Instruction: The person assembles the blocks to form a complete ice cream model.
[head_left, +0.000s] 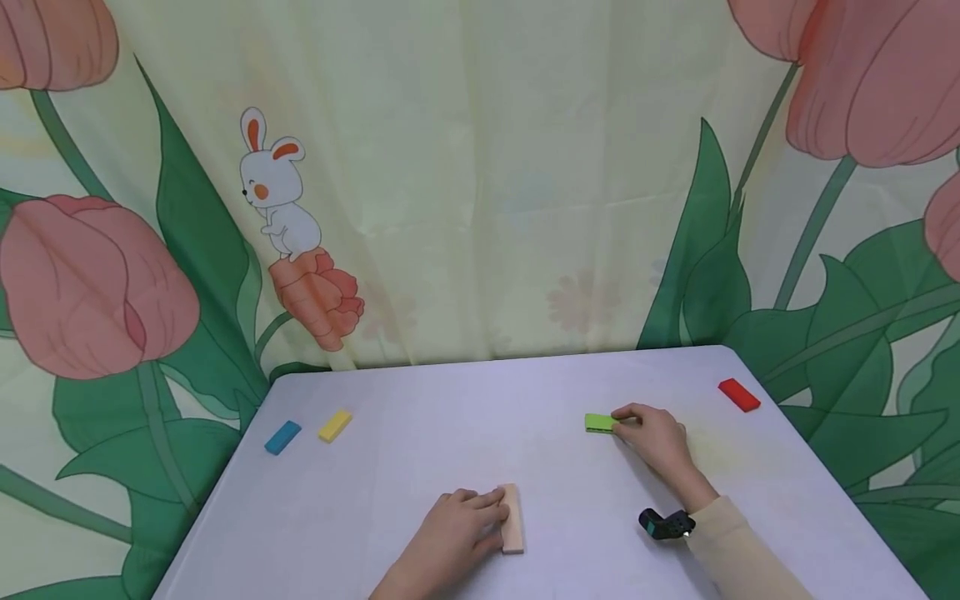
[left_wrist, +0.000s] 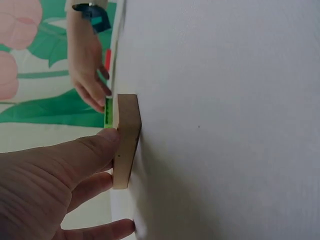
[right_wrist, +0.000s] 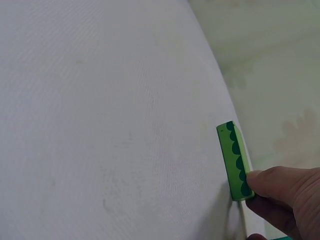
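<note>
A tan wooden block (head_left: 512, 518) lies flat on the white table (head_left: 420, 450), near its front edge. My left hand (head_left: 491, 517) rests beside the block, with its thumb and straight fingers touching the block's left long side; the left wrist view shows the left hand (left_wrist: 112, 165) against the tan block (left_wrist: 126, 140). Further right, my right hand (head_left: 622, 421) pinches the right end of a green block (head_left: 599, 423) that lies on the table. In the right wrist view the right hand's fingertips (right_wrist: 260, 182) clasp one end of the green block (right_wrist: 234, 160), whose side has a dark scalloped pattern.
A blue block (head_left: 282, 437) and a yellow block (head_left: 334, 425) lie at the table's left side. A red block (head_left: 738, 394) lies near the far right corner. A curtain printed with tulips and a rabbit (head_left: 273, 187) hangs behind the table.
</note>
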